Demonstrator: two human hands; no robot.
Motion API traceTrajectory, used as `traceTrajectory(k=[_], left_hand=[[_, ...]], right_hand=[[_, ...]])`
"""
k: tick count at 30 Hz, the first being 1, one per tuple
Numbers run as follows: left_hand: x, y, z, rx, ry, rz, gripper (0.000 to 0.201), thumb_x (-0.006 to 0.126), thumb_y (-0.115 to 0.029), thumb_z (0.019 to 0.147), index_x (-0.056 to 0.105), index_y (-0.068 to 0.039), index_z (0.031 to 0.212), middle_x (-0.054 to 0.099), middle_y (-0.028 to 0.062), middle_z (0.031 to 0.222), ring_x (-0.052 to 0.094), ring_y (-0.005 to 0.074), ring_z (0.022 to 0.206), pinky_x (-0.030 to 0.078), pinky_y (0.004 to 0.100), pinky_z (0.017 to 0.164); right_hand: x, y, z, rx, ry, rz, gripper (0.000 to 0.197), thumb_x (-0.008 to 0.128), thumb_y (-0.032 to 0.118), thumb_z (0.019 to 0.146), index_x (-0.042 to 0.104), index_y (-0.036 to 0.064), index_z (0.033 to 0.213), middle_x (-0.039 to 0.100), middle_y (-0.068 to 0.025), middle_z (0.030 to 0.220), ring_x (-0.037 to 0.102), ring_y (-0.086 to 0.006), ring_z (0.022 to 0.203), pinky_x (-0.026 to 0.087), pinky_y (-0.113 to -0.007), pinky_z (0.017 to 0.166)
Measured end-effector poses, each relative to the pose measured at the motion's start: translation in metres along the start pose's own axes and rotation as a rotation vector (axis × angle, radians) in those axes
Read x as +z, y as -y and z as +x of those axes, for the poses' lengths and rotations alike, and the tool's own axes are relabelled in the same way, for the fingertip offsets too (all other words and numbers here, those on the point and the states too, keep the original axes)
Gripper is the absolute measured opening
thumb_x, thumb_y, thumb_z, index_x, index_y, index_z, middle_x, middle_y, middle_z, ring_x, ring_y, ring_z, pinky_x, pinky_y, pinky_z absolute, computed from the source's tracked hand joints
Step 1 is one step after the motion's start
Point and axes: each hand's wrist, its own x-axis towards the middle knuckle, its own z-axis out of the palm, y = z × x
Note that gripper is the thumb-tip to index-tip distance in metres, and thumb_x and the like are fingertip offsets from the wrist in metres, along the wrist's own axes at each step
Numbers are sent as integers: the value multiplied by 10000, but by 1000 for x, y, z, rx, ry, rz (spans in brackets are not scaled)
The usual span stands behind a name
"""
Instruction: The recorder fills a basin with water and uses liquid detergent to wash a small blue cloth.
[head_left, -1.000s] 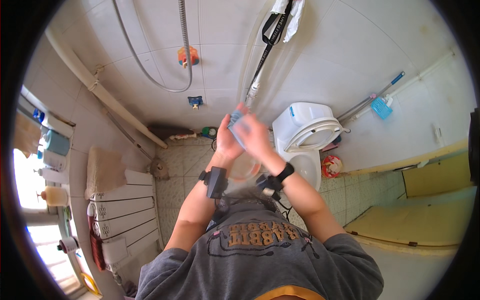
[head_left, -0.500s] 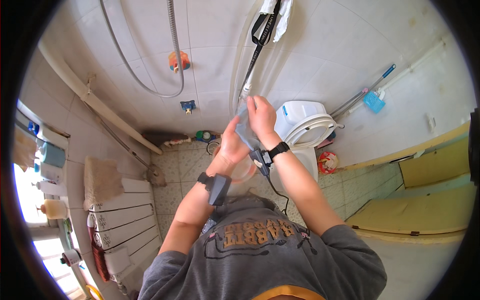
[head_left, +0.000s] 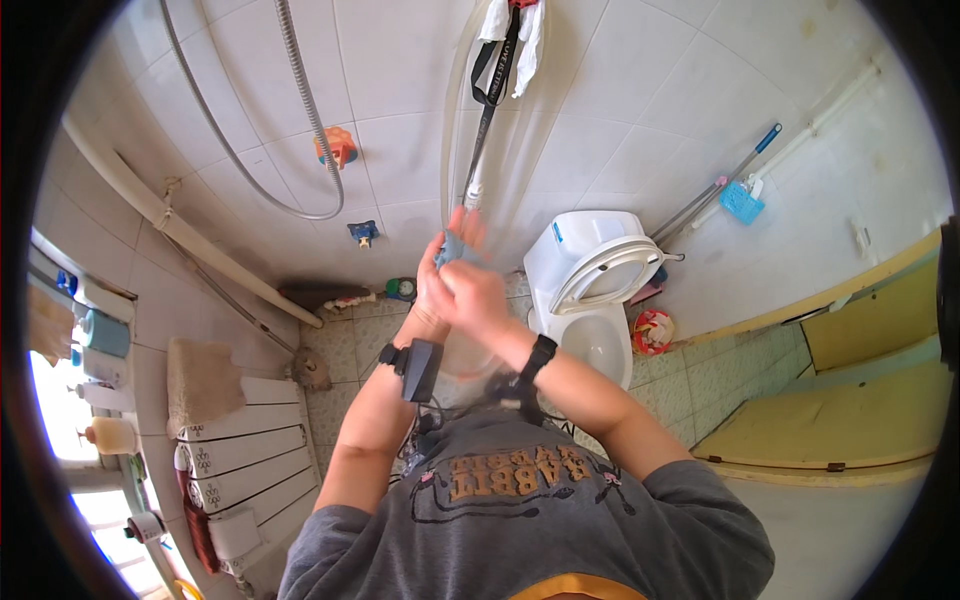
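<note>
Since the earlier frame the right hand has swung down and left, and now curls, blurred, over the blue-grey cloth against the left hand, which stands palm exposed with fingers extended. Below them a pale basin shows partly, over patterned floor tiles in a white-tiled bathroom. I count two hands, one cloth, one white toilet at far right, one red-and-white container beside it, one light-blue basket on the right wall, and two fittings, orange and blue, on the far wall. Floor shows between the left forearm and the radiator's edge, giving room leftward; on the right, the toilet's rim stands near the right forearm, narrowing that side.
</note>
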Motion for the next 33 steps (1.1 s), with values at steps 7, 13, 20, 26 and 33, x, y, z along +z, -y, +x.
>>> traceTrajectory(k=[7, 13, 20, 26, 33], left_hand=[[5, 10, -10, -260, -62, -159, 461, 306, -354, 877, 403, -102, 1250, 424, 85, 1283, 364, 268, 1197, 250, 444, 1003], [19, 23, -25, -352, -113, -125, 465, 274, -340, 896, 360, -107, 1289, 375, 79, 1327, 364, 250, 1201, 240, 412, 1016], [8, 17, -22, -102, -31, -23, 477, 279, -344, 893, 349, -103, 1299, 362, 70, 1339, 360, 239, 1209, 224, 400, 1027], [13, 10, -29, -207, -82, -175, 466, 314, -315, 881, 363, -107, 1295, 398, 62, 1315, 360, 229, 1213, 226, 388, 1033], [4, 17, -39, -332, 134, -226, 447, 308, -312, 882, 394, -83, 1257, 408, 75, 1296, 369, 229, 1189, 254, 384, 1007]], right_hand=[[-4, -23, 3, 347, 48, 84, 252, 567, 239, 791, 464, 66, 640, 549, -117, 701, 539, -330, 626, 428, -418, 512], [-18, -64, 23, 571, 82, 22, 218, 603, 232, 744, 482, 106, 614, 540, -85, 626, 552, -295, 553, 454, -387, 522], [-9, -23, -5, 54, -81, 104, 237, 624, 177, 689, 455, 112, 536, 502, -69, 556, 552, -254, 543, 455, -362, 534], [-16, 1, -8, 99, 126, 154, 226, 565, 195, 774, 494, 71, 598, 543, -131, 654, 572, -324, 675, 473, -389, 649], [-22, -30, 13, 598, 189, 136, 157, 585, 170, 754, 533, 55, 661, 547, -124, 687, 579, -316, 739, 456, -394, 617]])
